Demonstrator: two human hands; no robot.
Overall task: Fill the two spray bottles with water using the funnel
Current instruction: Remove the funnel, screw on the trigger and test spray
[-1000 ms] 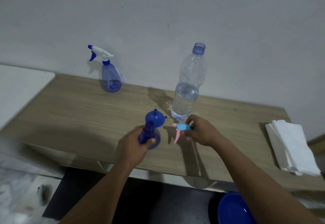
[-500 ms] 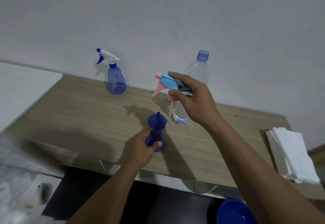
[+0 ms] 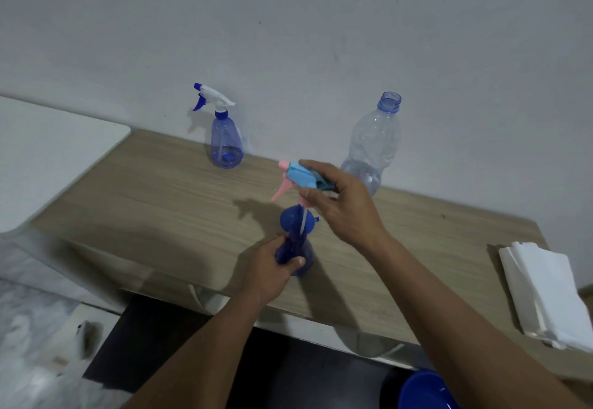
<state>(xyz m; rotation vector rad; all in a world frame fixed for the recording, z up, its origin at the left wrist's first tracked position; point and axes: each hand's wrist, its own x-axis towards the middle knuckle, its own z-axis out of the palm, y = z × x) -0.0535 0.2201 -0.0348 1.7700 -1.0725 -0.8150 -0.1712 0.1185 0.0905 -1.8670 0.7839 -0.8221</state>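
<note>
The left hand (image 3: 272, 267) grips the dark blue spray bottle (image 3: 296, 253) standing on the desk (image 3: 160, 203) with the funnel (image 3: 296, 221) in its neck, while the right hand (image 3: 340, 206) holds the pink-and-blue sprayer head (image 3: 301, 177) just above it.

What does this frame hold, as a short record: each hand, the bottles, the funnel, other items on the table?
left hand: grips the near dark blue spray bottle, upright on the wooden table
right hand: holds the pink and light blue spray head above that bottle
funnel: blue, seated in the near bottle's neck; the head's dip tube hangs over it
far spray bottle: by the wall, white and blue head on
water bottle: uncapped, water low in it
paper towels: stacked at the table's right end
</note>
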